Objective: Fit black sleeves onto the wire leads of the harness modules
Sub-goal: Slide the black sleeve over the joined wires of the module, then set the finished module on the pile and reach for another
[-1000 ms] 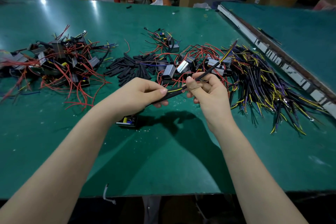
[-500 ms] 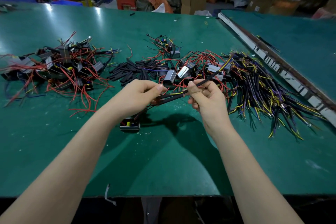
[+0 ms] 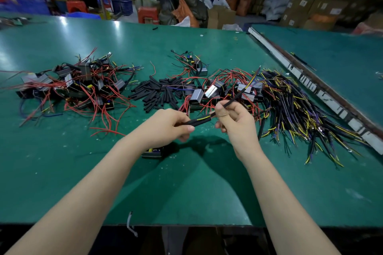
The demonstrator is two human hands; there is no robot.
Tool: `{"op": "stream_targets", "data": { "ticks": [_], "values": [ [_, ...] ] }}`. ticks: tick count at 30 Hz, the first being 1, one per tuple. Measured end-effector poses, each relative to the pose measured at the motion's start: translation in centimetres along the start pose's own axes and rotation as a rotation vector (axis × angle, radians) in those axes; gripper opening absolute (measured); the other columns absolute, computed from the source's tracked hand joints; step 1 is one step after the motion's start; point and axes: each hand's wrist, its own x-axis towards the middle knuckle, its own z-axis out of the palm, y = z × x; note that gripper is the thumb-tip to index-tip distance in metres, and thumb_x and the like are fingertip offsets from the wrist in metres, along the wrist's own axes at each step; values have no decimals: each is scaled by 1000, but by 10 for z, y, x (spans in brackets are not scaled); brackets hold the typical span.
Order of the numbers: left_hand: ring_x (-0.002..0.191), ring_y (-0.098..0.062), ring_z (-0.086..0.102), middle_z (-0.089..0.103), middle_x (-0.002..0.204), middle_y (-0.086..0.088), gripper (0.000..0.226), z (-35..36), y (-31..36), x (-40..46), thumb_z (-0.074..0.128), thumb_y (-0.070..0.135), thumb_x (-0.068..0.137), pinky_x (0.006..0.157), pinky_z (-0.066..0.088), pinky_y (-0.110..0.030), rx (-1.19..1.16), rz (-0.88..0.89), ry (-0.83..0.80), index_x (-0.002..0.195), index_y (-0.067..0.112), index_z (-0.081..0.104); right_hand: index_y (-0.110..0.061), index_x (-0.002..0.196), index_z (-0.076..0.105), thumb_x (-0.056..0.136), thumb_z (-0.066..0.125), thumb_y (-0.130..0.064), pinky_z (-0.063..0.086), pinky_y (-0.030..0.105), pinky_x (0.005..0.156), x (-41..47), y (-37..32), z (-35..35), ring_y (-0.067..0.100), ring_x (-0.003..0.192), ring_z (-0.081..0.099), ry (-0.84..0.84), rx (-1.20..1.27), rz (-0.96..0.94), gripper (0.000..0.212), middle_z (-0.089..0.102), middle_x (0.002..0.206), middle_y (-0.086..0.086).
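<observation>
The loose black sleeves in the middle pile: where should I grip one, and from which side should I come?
Pinch one black sleeve at the pile's near left edge, at mid-length across its narrow width, coming from above. Sleeves there lie flat and apart, while the right side runs under red wires.

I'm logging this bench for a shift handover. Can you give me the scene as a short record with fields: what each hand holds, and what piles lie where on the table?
left hand: grips a black sleeve on a wire lead
right hand: pinches the wire lead further along
module: lies on the table under the left wrist
table: green
loose sleeves: pile at centre
red-wired modules: pile at left
second module pile: right of the sleeves
black-yellow leads: bundle at far right
</observation>
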Motion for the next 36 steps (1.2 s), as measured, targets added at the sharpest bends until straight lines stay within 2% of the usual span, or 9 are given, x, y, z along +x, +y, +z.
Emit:
{"op": "stream_targets", "data": {
  "ticks": [6, 13, 17, 21, 24, 26, 29, 33, 36],
  "values": [
    [54, -2, 61, 65, 68, 7, 25, -12, -4, -3, 53, 20, 96, 55, 47, -14, -270, -86, 179, 72, 19, 60, -23, 99, 61, 102, 41, -25, 35, 13, 47, -2, -3, 20, 4, 52, 54, -76, 52, 93, 21, 68, 76, -7],
    [46, -1, 56, 63, 65, 3, 24, -61, -13, -16, 51, 15, 97, 46, 46, -14, -526, -165, 522, 75, 18, 62, -13, 101, 55, 101, 46, -16, 36, 8, 42, 17, 1, 99, -7, 47, 52, -213, -100, 87, 10, 61, 78, 2],
    [47, -7, 60, 65, 66, -3, 19, -96, -22, -24, 55, 15, 95, 46, 48, -17, -690, -205, 678, 79, 9, 64, -26, 96, 56, 100, 47, -17, 46, 20, 59, 16, 22, 124, 3, 59, 54, -183, -176, -24, 13, 62, 74, -5],
    [43, -7, 57, 59, 70, -13, 23, -146, -34, -11, 52, 10, 97, 47, 50, -17, -647, -225, 742, 75, 3, 57, -44, 93, 51, 97, 52, -20, 46, 19, 68, 9, 40, 120, 5, 71, 59, -288, -374, -184, 24, 63, 76, -13],
    [64, -20, 60, 54, 77, -14, 27, -190, -48, 18, 50, 17, 98, 67, 53, -30, -501, -274, 817, 73, 8, 50, -42, 101, 51, 96, 52, -20, 49, 29, 74, 9, 41, 117, 11, 76, 61, -303, -424, -172, 23, 64, 82, -11],
    [92, -30, 56, 52, 85, -13, 29, -208, -63, 35, 50, 34, 96, 79, 45, -34, -96, -457, 747, 86, 7, 52, -37, 108, 51, 97, 51, -21, 49, 32, 73, 9, 42, 117, 10, 74, 60, -307, -425, -123, 20, 63, 86, -10],
    [127, -37, 43, 46, 137, -22, 70, -199, -84, 47, 52, 48, 92, 98, 39, -40, 231, -574, 492, 143, 5, 29, -37, 112, 49, 97, 49, -23, 49, 33, 71, 10, 42, 115, 5, 70, 57, -328, -460, -95, 21, 61, 88, -12],
    [136, -34, 34, 31, 152, -14, 67, -152, -116, 49, 42, 60, 91, 110, 32, -43, 451, -522, 182, 147, 26, 31, -34, 119, 49, 96, 49, -24, 49, 34, 68, 10, 42, 115, 10, 68, 57, -363, -534, -93, 25, 57, 91, -18],
    [139, -34, 29, 15, 158, 0, 62, -131, -130, 44, 37, 60, 92, 109, 27, -49, 495, -596, 243, 147, 31, 30, -32, 119, 51, 95, 50, -21, 48, 32, 71, 10, 43, 114, 12, 73, 59, -350, -522, -85, 26, 58, 89, -17]
  ]
}}
